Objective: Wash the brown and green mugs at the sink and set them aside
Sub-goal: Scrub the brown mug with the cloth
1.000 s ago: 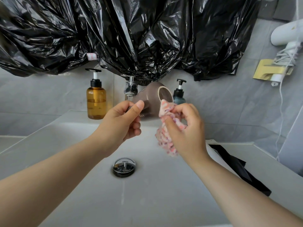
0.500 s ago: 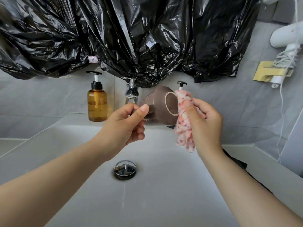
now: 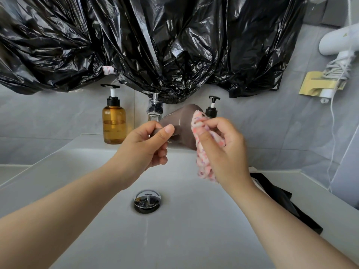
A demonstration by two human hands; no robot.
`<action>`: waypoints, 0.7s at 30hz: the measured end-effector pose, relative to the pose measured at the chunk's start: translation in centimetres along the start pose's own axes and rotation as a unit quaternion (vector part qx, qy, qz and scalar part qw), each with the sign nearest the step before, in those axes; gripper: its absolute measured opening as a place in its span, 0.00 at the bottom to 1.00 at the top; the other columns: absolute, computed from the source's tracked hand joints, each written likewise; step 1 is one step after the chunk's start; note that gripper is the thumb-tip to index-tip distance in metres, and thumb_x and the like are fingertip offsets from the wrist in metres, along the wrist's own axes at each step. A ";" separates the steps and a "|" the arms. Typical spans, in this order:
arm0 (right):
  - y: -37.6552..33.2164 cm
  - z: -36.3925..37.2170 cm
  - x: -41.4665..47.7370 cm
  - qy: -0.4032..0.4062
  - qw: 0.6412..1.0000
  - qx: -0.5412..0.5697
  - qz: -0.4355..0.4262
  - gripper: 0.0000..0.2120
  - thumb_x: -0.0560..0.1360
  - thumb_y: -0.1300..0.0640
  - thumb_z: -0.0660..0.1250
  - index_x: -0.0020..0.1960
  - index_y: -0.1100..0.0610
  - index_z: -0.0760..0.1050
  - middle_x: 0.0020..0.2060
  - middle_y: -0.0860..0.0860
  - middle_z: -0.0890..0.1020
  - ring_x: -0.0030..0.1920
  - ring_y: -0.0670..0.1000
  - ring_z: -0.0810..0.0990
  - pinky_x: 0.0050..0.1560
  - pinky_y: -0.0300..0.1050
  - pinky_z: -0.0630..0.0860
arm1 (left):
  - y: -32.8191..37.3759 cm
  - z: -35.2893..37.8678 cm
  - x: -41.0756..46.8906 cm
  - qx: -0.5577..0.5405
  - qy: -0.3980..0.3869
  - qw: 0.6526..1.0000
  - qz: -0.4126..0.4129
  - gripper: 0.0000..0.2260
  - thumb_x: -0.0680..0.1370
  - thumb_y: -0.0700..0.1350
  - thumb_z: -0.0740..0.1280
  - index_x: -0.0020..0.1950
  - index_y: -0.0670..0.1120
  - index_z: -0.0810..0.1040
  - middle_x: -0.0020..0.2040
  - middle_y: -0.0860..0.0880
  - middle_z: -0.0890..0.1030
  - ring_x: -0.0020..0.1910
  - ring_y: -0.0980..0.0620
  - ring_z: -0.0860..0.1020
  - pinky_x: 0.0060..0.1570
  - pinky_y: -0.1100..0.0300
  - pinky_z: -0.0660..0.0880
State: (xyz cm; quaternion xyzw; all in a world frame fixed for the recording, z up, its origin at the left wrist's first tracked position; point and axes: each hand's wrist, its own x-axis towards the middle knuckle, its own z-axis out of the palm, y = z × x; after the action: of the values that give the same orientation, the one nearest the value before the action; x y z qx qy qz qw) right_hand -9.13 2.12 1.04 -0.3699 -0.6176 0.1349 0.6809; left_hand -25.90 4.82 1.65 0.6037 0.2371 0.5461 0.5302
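Across the top, from nine to three o'clock, crumpled black plastic sheeting (image 3: 155, 45) draped over the grey tiled wall (image 3: 262, 123). At eleven o'clock from the drain, amber plastic pump bottle (image 3: 114, 124) with a black pump head, upright on the back ledge of the white rectangular sink basin (image 3: 194, 239). Just right of it, chrome tap (image 3: 154, 109), upright behind the hands. Low in the basin, round chrome drain stopper (image 3: 147, 200). At twelve o'clock from the stopper, left hand (image 3: 143, 150), thumb laid on top and fingers curled underneath, gripping the narrow base end of the brown ceramic mug (image 3: 180, 129). Mug in the air over the basin, just in front of the tap, tipped on its side with the mouth turned toward three o'clock; handle not to be made out. Against the mug's rim, pink speckled fluffy cloth (image 3: 204, 152), upper part pressed over the mouth, the rest hanging toward six o'clock. At one o'clock from the stopper, right hand (image 3: 225, 152), thumb and bent fingers pinching the cloth, thumb flat on its face. Behind that hand, dark pump bottle (image 3: 212, 109), only the black top showing. On the counter at three o'clock, flat black folded item (image 3: 279, 199), kind unclear. High on the wall at two o'clock, white hair dryer (image 3: 338, 41) above a yellow wall bracket (image 3: 314, 84) and a coiled white cord (image 3: 338, 69).
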 end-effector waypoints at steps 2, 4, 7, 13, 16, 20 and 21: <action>0.4 -0.3 -0.1 0.003 0.998 -0.054 -0.025 0.06 0.75 0.56 0.66 0.39 0.52 0.73 0.35 0.47 0.76 0.31 0.47 0.75 0.35 0.43 0.72 | -0.3 0.1 0.0 0.004 -0.007 1.000 -0.005 0.13 0.69 0.51 0.69 0.38 0.44 0.69 0.31 0.49 0.70 0.27 0.54 0.69 0.27 0.64 0.71; 0.9 -0.5 -0.1 0.034 0.989 -0.132 -0.050 0.06 0.73 0.57 0.63 0.38 0.52 0.70 0.35 0.44 0.77 0.37 0.44 0.76 0.39 0.38 0.70 | -0.4 0.2 -0.1 -0.001 -0.009 1.000 -0.015 0.13 0.69 0.51 0.69 0.38 0.44 0.69 0.31 0.49 0.70 0.27 0.54 0.69 0.27 0.64 0.71; 1.5 -0.6 0.1 0.091 0.982 -0.164 -0.022 0.03 0.74 0.55 0.61 0.42 0.53 0.71 0.38 0.47 0.78 0.41 0.48 0.75 0.42 0.40 0.69 | -0.5 0.2 -0.1 -0.019 -0.007 0.999 -0.024 0.13 0.70 0.51 0.69 0.37 0.44 0.70 0.31 0.49 0.70 0.27 0.54 0.68 0.27 0.64 0.71; 2.9 -0.9 1.0 0.143 0.980 -0.080 0.113 0.03 0.79 0.55 0.63 0.47 0.52 0.74 0.42 0.47 0.80 0.44 0.48 0.79 0.49 0.49 0.76 | -0.4 0.0 0.1 -0.036 -0.008 0.998 -0.048 0.13 0.69 0.52 0.69 0.35 0.45 0.70 0.30 0.50 0.71 0.26 0.54 0.69 0.26 0.65 0.71; 2.8 -1.0 1.3 0.151 0.978 -0.058 0.129 0.04 0.79 0.54 0.64 0.48 0.51 0.77 0.45 0.50 0.83 0.48 0.52 0.81 0.55 0.55 0.78 | -0.5 0.0 0.1 -0.015 -0.027 0.998 -0.051 0.14 0.69 0.53 0.69 0.36 0.45 0.70 0.31 0.49 0.71 0.27 0.54 0.69 0.27 0.64 0.71; 1.8 -1.2 1.7 0.135 0.982 0.005 0.131 0.08 0.81 0.56 0.61 0.46 0.49 0.78 0.29 0.42 0.79 0.27 0.51 0.75 0.28 0.43 0.73 | -0.7 0.2 -0.1 0.032 -0.041 0.998 -0.045 0.15 0.68 0.54 0.69 0.38 0.44 0.69 0.31 0.49 0.71 0.27 0.53 0.69 0.28 0.64 0.72; 1.7 -1.1 1.6 0.119 0.985 0.009 0.124 0.09 0.81 0.56 0.61 0.48 0.49 0.79 0.26 0.40 0.76 0.24 0.46 0.72 0.27 0.40 0.69 | -0.8 0.3 -0.2 0.036 -0.038 0.998 -0.046 0.15 0.68 0.54 0.70 0.38 0.44 0.70 0.30 0.49 0.71 0.27 0.53 0.69 0.28 0.64 0.72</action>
State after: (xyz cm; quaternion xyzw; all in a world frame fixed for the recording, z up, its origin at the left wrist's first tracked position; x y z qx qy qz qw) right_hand -7.32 3.92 1.16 -0.4509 -0.4802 0.1789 0.7308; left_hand -25.45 4.81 0.93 0.6308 0.2641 0.4889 0.5415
